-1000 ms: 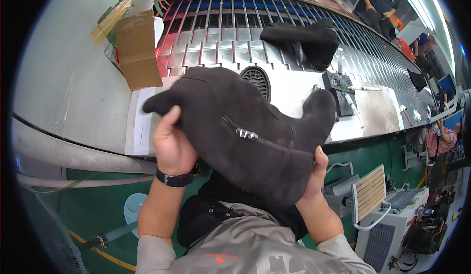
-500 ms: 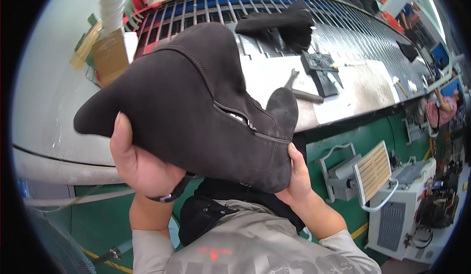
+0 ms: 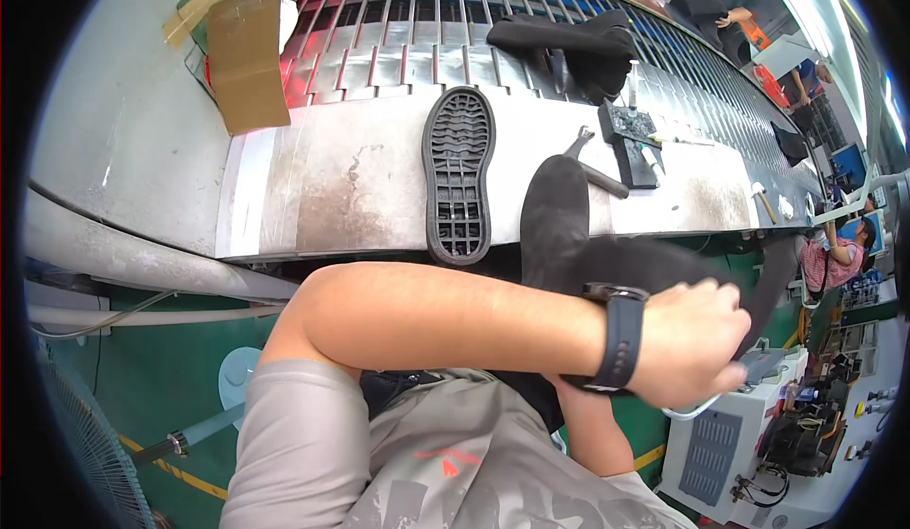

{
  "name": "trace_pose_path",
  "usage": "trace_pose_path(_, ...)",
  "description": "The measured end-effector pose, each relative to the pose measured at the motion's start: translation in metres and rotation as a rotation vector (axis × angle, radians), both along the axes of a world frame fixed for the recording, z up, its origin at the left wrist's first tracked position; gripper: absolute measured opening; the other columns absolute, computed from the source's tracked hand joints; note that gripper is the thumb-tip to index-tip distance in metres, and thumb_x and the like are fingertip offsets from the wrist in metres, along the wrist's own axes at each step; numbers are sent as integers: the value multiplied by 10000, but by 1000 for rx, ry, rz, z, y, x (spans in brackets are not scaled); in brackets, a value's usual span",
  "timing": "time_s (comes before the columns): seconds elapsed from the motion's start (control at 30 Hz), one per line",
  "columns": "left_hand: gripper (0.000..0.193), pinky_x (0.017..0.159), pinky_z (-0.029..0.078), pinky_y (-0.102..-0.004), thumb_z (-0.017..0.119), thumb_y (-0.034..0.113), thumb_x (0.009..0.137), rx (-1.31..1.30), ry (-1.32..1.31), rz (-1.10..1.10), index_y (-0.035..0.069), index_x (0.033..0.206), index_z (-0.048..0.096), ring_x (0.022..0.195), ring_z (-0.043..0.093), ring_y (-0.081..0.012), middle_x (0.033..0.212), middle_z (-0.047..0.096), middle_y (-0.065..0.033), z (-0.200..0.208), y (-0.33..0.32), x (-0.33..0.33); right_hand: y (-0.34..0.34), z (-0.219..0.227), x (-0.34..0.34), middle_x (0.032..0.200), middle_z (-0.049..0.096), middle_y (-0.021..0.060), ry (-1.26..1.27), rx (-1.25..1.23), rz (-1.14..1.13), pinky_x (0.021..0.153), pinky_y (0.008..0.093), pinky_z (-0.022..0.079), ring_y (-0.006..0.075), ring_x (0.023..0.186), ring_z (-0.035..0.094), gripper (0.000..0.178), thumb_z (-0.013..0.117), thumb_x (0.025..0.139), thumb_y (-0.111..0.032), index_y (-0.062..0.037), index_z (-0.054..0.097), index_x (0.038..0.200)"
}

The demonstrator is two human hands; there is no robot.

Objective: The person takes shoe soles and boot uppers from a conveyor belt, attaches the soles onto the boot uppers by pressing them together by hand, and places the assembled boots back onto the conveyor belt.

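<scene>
My left arm reaches across my front to the right, a dark watch on its wrist. My left hand [image 3: 690, 341] is closed, its fingers curled beside the shaft of a dark boot [image 3: 555, 211]. What the fingers hold is hidden. The boot's foot points toward the bench, and its shaft runs right, blurred by motion. My right forearm [image 3: 592, 427] rises from below, but the left arm covers my right hand, so its fingers do not show. A black shoe sole [image 3: 459, 176] lies on the bench, its grid-patterned face up.
A hammer [image 3: 603, 180], a black block [image 3: 629, 140] and another dark boot [image 3: 580, 50] lie on the bench [image 3: 355, 173]. Metal rollers [image 3: 398, 8] run behind. A cardboard piece [image 3: 248, 60] stands left. A white machine [image 3: 711, 453] is at right, with people beyond.
The boot has shifted right and turned, its shaft now pointing right instead of left. My left hand has swung from the boot's left end across to the right. The sole has come into view.
</scene>
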State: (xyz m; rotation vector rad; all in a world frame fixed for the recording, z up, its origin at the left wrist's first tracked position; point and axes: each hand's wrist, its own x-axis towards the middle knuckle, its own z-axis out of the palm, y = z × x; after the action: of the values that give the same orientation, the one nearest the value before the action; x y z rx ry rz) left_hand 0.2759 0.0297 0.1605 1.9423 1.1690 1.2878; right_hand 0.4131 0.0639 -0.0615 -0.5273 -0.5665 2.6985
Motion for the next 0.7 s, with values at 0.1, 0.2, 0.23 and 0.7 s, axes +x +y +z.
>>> trace_pose_path(0.1, 482, 971, 567, -504, 800, 363, 923, 209, -7, 238, -33, 1165, 671, 1102, 687, -424, 1189, 683, -235, -26, -11, -44, 5, 36, -5, 1435, 680, 224, -293, 290, 88, 985, 541, 609, 389, 1244, 702, 660, 553, 1102, -545, -38, 556, 1524)
trace_pose_path(0.2, 460, 1036, 567, -468, 837, 267, 916, 65, 102, 713, -20, 1252, 710, 1177, 716, -390, 1248, 730, -263, -65, 19, -160, 16, 27, 2, 1376, 710, 257, -513, 410, 135, 872, 555, 684, 418, 1157, 756, 649, 561, 1096, -539, -14, 593, 1475)
trace_pose_path(0.23, 454, 1071, 552, -482, 814, 276, 952, 164, 305, 933, -27, 1272, 703, 1208, 709, -402, 1275, 732, -262, -94, 28, -217, 16, 0, 2, 1299, 720, 312, -457, 312, 70, 693, 558, 699, 464, 1014, 784, 667, 505, 1118, -534, 46, 590, 1437)
trace_pose_path(0.7, 315, 951, 624, -352, 693, 201, 1052, -352, -1160, 603, -38, 1253, 650, 1033, 763, -197, 1157, 763, -143, -137, -115, -216, 5, 65, -15, 1352, 658, 373, -324, 82, 16, 884, 683, 648, 527, 1175, 718, 623, 433, 1175, -436, 69, 494, 1534)
